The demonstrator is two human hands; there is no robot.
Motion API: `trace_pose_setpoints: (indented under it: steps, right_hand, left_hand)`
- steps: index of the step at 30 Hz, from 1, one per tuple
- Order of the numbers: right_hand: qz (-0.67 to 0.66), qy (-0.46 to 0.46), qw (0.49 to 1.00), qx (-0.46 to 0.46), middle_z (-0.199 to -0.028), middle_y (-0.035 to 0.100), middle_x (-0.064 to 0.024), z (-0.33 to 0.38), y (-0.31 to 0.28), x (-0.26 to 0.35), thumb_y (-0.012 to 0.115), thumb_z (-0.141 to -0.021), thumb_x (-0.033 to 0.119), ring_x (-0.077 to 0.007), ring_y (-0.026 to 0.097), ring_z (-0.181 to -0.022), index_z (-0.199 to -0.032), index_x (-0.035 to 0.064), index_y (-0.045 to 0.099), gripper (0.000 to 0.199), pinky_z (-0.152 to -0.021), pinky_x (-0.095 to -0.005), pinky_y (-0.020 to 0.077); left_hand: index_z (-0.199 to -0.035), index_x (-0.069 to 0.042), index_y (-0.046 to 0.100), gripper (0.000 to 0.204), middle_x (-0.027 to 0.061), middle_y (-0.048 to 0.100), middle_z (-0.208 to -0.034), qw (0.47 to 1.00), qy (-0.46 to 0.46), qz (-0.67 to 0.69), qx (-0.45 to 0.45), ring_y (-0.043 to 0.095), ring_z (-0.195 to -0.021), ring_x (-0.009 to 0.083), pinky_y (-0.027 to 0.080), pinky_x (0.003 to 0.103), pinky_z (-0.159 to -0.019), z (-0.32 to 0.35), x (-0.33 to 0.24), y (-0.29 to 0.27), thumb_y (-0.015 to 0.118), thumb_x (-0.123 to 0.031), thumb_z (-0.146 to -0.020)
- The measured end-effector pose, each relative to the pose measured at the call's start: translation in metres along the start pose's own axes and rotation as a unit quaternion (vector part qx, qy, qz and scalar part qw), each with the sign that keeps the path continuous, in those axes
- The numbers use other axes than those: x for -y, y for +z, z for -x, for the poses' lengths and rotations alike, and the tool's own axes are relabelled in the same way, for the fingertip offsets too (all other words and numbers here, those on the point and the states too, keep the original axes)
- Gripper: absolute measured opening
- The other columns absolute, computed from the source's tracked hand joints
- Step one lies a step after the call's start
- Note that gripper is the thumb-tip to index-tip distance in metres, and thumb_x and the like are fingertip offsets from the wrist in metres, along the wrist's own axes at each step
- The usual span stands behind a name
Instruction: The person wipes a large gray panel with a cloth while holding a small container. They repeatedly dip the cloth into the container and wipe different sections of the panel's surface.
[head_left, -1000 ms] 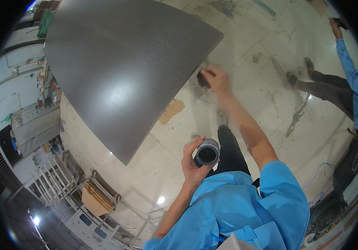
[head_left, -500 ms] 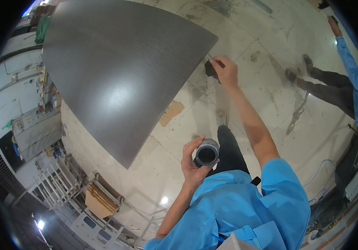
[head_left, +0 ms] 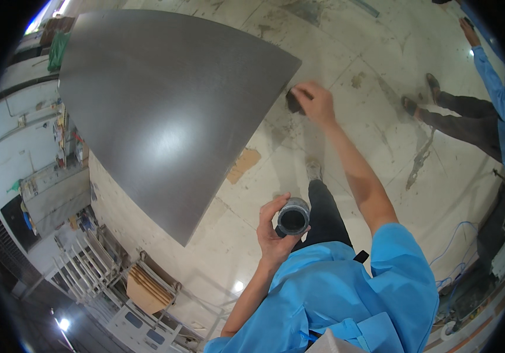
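1. Left grip: fingers wrapped around 1 grey, cylindrical, open-mouthed container, held in front of the bright blue cloth shirt. Handling, in my judgement: keep the mouth level so anything inside stays put. Thick round rim, dark interior; contents and material I cannot tell.

2. Right grip: fingertips pinched on 1 small, black, soft-looking pad, just beside the panel's right edge, near its far corner. Blurred; from where I stand, I cannot tell whether pad and edge touch. Handling, in my judgement: an even, light pinch, pad flat to the edge, knuckles kept off the face.

3. Large, flat, dark grey panel: smooth, satin sheen, 1 bright reflection, sharp corners; its support is hidden.

4. Ragged, flat, tan scrap on the pale, stained, glossy tile floor.

5. Left side: pale slatted rack; brown, flat boards stacked beside it.

6. Well apart, right: 1 co-worker in dark trousers.
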State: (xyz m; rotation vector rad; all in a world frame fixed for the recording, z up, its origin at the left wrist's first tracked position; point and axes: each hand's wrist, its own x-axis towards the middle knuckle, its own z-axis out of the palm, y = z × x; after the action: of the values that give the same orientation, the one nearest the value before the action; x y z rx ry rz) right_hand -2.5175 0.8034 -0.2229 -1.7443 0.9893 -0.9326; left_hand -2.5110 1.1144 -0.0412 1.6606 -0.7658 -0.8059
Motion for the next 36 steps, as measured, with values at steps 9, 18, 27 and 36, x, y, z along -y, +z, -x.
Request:
trace_pose_setpoints:
  steps: [9, 18, 27, 36]
  right_hand:
    - [0.031, 0.023, 0.998, -0.05, -0.099, 0.076, -0.0092, -0.011, -0.007, -0.009, 0.082, -0.094, 0.016, -0.0326, 0.075, -0.091, -0.098, 0.0085, 0.079, 0.009, -0.079, -0.0407, 0.0591]
    - [0.03, -0.016, 0.999, -0.04, -0.098, 0.075, -0.0094, -0.023, -0.014, -0.011, 0.082, -0.094, 0.016, -0.0331, 0.074, -0.09, -0.098, 0.0087, 0.077, 0.009, -0.078, -0.0417, 0.0586]
    - [0.051, -0.033, 0.998, 0.018, -0.098, 0.076, -0.0087, -0.024, -0.018, -0.011, 0.081, -0.095, 0.018, -0.0318, 0.075, -0.091, -0.097, 0.0077, 0.077, 0.011, -0.078, -0.0413, 0.0589]
    - [0.043, -0.026, 0.999, -0.01, -0.1, 0.076, -0.0086, -0.031, -0.024, -0.017, 0.082, -0.094, 0.017, -0.0308, 0.075, -0.091, -0.1, 0.0082, 0.077, 0.011, -0.08, -0.0402, 0.0589]
  left_hand:
    - [-0.15, -0.004, 0.051, 0.088, 0.0212, 0.056, -0.154, 0.999, 0.001, -0.013, 0.031, 0.054, -0.147, 0.0328, 0.046, 0.047, -0.123, -0.007, -0.002, -0.001, 0.098, -0.002, -0.075]
    - [-0.15, -0.004, 0.051, 0.087, 0.0209, 0.057, -0.152, 0.999, 0.006, -0.005, 0.034, 0.054, -0.147, 0.0336, 0.046, 0.047, -0.123, -0.015, 0.0, 0.003, 0.098, -0.002, -0.076]
    - [-0.15, -0.003, 0.051, 0.087, 0.0211, 0.056, -0.155, 0.999, 0.011, -0.019, 0.045, 0.056, -0.145, 0.0314, 0.047, 0.046, -0.122, -0.016, 0.001, 0.003, 0.098, -0.004, -0.076]
    - [-0.15, -0.004, 0.051, 0.087, 0.0211, 0.056, -0.156, 0.999, 0.011, -0.025, 0.044, 0.057, -0.144, 0.0314, 0.047, 0.045, -0.121, -0.016, -0.001, 0.005, 0.097, -0.003, -0.076]
